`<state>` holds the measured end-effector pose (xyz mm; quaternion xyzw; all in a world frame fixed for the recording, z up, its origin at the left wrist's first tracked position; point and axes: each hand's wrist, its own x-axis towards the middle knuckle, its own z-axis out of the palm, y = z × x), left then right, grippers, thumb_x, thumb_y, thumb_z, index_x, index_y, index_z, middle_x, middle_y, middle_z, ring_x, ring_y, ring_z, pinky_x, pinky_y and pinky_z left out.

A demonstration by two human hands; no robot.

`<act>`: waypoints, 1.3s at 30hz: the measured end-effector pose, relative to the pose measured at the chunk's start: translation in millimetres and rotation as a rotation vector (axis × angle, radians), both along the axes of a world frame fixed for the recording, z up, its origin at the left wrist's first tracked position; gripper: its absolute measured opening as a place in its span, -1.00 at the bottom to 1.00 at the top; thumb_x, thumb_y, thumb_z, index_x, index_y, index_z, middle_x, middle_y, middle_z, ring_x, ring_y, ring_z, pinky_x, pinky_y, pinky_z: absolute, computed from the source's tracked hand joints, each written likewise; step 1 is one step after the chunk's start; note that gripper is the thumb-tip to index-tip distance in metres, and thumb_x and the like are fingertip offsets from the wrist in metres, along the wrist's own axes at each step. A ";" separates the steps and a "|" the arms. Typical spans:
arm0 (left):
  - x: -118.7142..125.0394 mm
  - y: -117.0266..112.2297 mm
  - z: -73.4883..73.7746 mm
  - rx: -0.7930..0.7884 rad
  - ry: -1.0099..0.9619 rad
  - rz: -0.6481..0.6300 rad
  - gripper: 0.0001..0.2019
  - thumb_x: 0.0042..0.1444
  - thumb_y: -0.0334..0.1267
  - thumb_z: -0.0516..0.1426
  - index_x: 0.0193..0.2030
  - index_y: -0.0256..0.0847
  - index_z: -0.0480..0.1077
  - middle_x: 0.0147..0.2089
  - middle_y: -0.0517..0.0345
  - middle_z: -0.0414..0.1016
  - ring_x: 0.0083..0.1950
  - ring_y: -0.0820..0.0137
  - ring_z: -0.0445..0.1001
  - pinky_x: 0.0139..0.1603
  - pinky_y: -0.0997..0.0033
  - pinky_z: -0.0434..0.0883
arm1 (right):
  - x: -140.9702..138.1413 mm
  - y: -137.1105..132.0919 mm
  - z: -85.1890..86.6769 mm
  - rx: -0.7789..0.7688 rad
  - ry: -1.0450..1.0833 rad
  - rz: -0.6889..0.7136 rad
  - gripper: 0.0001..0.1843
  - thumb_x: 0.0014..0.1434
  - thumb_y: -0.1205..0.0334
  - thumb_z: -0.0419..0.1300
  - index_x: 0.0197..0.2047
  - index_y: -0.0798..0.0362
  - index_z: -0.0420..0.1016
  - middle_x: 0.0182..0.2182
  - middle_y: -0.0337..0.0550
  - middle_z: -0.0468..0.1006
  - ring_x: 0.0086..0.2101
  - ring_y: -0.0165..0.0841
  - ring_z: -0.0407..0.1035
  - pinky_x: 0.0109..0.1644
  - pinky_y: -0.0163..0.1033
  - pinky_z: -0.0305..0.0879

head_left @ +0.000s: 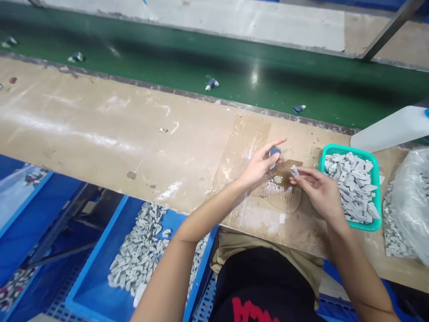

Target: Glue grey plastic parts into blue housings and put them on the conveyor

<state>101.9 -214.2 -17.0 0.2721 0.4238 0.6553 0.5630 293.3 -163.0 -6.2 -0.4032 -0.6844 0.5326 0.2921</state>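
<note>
A long tan bench (100,129), scuffed and patched with clear tape, runs across the view from left to right. Behind it lies a dark green belt (167,62) carrying a few small blue-and-grey pieces, well apart from one another; one (212,83) lies near the middle and another (299,108) sits close to the bench edge.

Below the bench's near edge, on the left, a blue crate (100,297) holds a heap of grey parts (140,250). At the far right of the bench, a clear plastic bag (409,205) holds more grey parts. Just beside the bag, a teal basket (348,150) is filled with the same parts. A white bottle (392,127) lies tilted behind the basket.

Two bare arms reach up from the bottom of the view to the bench, just left of the basket. The left hand (258,167) grips a small blue piece (275,153) between thumb and fingers, with the forefinger stretched out over it. The right hand (318,190), near the basket's left rim, pinches a small grey part (294,170) at its fingertips. The two pieces are held close together but apart, above the taped patch. Between the hands, a tiny round object (278,180) rests on the bench; what it is cannot be told.
</note>
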 end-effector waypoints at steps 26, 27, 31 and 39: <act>-18.2 7.2 0.6 -0.047 -0.015 0.068 -0.72 0.19 -0.45 0.25 0.05 -0.43 0.45 -0.05 0.06 0.61 0.19 0.20 0.52 0.25 0.22 0.40 | -3.1 -12.1 -11.4 0.663 -0.410 0.271 -0.79 0.29 0.20 0.27 -0.05 -0.18 0.67 -0.24 -0.21 0.69 -0.25 -0.27 0.58 -0.14 -0.13 0.54; -17.8 6.9 1.0 -0.046 -0.015 0.070 -0.72 0.19 -0.44 0.25 0.04 -0.44 0.45 -0.03 0.03 0.61 0.19 0.20 0.52 0.25 0.22 0.40 | -2.8 -11.8 -11.9 0.651 -0.410 0.266 -0.79 0.29 0.20 0.27 -0.04 -0.18 0.67 -0.23 -0.21 0.69 -0.24 -0.27 0.58 -0.13 -0.13 0.54; -17.0 5.7 2.1 -0.057 0.011 0.069 -0.72 0.19 -0.44 0.24 0.04 -0.43 0.45 0.02 0.03 0.58 0.22 0.16 0.49 0.23 0.27 0.39 | -1.6 -11.2 -12.9 0.611 -0.398 0.260 -0.79 0.28 0.20 0.29 -0.05 -0.18 0.68 -0.22 -0.20 0.69 -0.22 -0.27 0.58 -0.11 -0.15 0.52; -17.4 3.1 1.9 -0.084 0.078 0.121 -0.76 0.07 -0.37 0.32 -0.12 -0.36 0.48 -0.19 0.15 0.62 -0.06 0.33 0.62 0.08 0.25 0.50 | -0.7 -13.2 -4.1 0.666 -0.272 0.018 -0.73 0.21 0.23 0.34 -0.02 -0.23 0.66 -0.23 -0.22 0.68 -0.23 -0.23 0.58 -0.12 -0.07 0.52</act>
